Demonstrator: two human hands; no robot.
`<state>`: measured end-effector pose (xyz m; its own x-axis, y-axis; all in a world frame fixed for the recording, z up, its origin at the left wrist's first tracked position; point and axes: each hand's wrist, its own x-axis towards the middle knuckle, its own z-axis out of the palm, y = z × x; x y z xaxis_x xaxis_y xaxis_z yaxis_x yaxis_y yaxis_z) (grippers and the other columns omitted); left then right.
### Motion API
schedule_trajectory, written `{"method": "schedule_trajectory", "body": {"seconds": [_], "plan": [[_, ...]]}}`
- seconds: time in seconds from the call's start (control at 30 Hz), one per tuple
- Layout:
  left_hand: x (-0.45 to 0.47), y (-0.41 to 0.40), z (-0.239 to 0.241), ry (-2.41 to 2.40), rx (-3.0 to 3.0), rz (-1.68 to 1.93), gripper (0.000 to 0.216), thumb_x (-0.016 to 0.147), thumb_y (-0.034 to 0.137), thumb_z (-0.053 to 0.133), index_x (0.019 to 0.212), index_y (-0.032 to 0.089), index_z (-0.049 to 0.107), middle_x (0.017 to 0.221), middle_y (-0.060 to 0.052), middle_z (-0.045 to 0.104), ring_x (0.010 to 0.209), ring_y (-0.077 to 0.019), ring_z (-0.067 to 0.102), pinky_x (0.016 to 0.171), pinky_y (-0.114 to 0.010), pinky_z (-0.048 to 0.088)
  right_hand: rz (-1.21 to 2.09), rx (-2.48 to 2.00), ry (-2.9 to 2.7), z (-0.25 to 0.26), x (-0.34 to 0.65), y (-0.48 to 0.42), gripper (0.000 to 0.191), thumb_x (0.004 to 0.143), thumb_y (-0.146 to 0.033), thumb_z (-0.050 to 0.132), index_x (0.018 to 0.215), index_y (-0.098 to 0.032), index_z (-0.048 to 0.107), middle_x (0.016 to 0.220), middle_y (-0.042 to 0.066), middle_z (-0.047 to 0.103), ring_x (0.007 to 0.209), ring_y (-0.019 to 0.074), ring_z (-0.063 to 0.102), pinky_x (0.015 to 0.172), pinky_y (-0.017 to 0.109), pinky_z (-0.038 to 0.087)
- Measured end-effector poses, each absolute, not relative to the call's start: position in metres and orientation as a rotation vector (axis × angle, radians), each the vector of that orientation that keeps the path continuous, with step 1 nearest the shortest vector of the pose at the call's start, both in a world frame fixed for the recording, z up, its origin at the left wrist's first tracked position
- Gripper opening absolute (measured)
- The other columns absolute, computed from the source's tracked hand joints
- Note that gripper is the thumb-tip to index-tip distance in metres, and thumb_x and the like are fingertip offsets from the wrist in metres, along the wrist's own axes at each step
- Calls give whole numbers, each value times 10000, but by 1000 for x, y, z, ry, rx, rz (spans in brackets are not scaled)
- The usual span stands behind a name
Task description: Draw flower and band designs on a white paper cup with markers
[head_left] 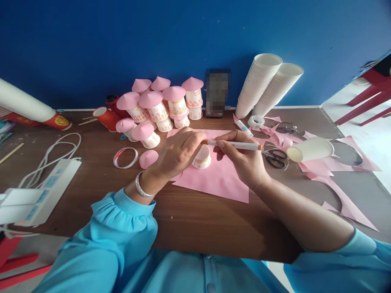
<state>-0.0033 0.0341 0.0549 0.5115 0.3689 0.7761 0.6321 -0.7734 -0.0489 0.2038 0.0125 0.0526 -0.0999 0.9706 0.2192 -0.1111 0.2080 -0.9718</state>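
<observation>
Between both hands is a white marker [241,145] with orange-brown ends, held level above a sheet of pink paper [226,185]. My right hand [241,160] grips its barrel between thumb and fingers. My left hand [181,150] is closed at the marker's left end, its fingertips around the orange-brown cap [207,142]; whether the cap is on or off, I cannot tell. Below them, a small paper cup piece [202,158] with drawn patterns stands on the pink sheet. A pink paper cone [148,159] lies just left of my left hand.
Several decorated cup towers with pink cone roofs [173,93] stand at the back, beside a phone [218,93]. Stacked white cups [259,81] lean on the blue wall. Scissors [275,158], tape [255,121] and pink scraps lie right; a power strip [53,191] lies left.
</observation>
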Motion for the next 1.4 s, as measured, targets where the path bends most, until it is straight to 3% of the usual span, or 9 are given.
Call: {"method": "schedule_trajectory", "body": {"seconds": [0.3, 0.53, 0.73, 0.83, 0.97, 1.1, 1.23, 1.4], "plan": [[-3, 31, 48, -826, -2425, -1115, 135, 1026, 126, 611, 1091, 242, 585, 853, 8, 722, 785, -168, 701, 688, -307, 529, 1284, -884, -1118, 37, 189, 8, 370, 863, -557, 853, 820, -246, 657, 739, -17, 723, 636, 137, 661, 602, 297, 586], [-12, 47, 56, -1044, -2357, -1068, 34, 1069, 255, 601, 1084, 224, 604, 880, -5, 724, 819, -176, 701, 695, -305, 518, 1125, -856, -1223, 46, 206, 25, 417, 848, -605, 864, 995, -259, 685, 636, -69, 606, 506, 97, 510, 476, 273, 446], [-19, 55, 49, -1079, -2375, -991, 46, 1069, 243, 590, 1107, 235, 615, 878, -10, 732, 815, -187, 704, 713, -312, 547, 1068, -967, -1333, 44, 217, 35, 326, 873, -518, 830, 841, -220, 702, 687, -17, 697, 548, 114, 618, 556, 297, 557], [-19, 60, 41, -1170, -2490, -957, 211, 1051, 246, 615, 1261, 229, 606, 1048, -52, 779, 964, -225, 744, 828, -352, 604, 1078, -1010, -1339, 30, 223, 48, 274, 875, -469, 803, 858, -213, 706, 689, -11, 708, 554, 117, 628, 551, 288, 562], [-25, 68, 37, -1233, -2582, -997, 555, 982, 143, 631, 1513, 220, 489, 1411, -133, 704, 1269, -289, 693, 1096, -469, 586, 904, -1155, -1304, 3, 238, 73, 136, 920, -365, 681, 901, -231, 683, 748, -3, 737, 612, 131, 646, 573, 280, 539], [-33, 75, 31, -1348, -2602, -1128, 479, 975, 107, 592, 1437, 220, 542, 1319, -104, 738, 1144, -223, 743, 1024, -405, 633, 507, -1444, -1650, -15, 250, 88, 136, 938, -260, 594, 941, -233, 727, 909, 52, 786, 848, 224, 717, 790, 391, 594], [-32, 78, 24, -1359, -2636, -1220, 355, 962, 88, 594, 1300, 193, 615, 1224, -89, 771, 1036, -178, 760, 936, -341, 651, 19, -1450, -2081, -18, 249, 82, 225, 972, -206, 561, 920, -210, 780, 1132, 140, 781, 1101, 331, 680, 982, 507, 569], [-30, 77, 23, -1395, -2653, -1331, 245, 956, 116, 609, 1182, 180, 678, 1150, -76, 810, 920, -144, 767, 837, -284, 641, -232, -1408, -2319, -15, 246, 67, 243, 971, -261, 619, 813, -184, 786, 938, 157, 730, 946, 326, 668, 764, 474, 579]]}}
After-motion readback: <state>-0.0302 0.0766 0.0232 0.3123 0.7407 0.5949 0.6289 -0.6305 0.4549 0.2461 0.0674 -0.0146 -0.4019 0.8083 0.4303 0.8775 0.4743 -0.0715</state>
